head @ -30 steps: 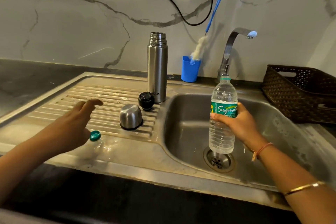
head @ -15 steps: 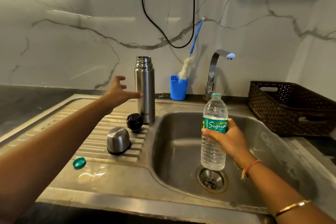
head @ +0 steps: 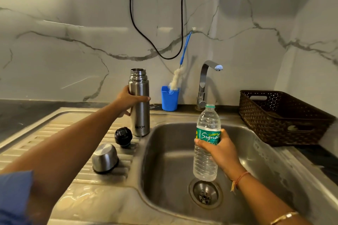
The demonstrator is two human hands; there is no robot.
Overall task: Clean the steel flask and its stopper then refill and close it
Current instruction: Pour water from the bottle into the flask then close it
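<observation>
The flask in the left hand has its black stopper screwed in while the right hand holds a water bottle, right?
No: the head view shows the flask open, the black stopper lying on the draining board. Left hand grips the flask; right hand holds the water bottle.

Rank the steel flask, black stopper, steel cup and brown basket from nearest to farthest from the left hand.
1. steel flask: gripped by the left hand.
2. black stopper: at the flask's foot, on the drainboard side.
3. steel cup: upside down, nearer the camera.
4. brown basket: far right, across the sink.

Silver flask (head: 140, 104); black stopper (head: 123, 136); blue cup (head: 169, 99).
</observation>
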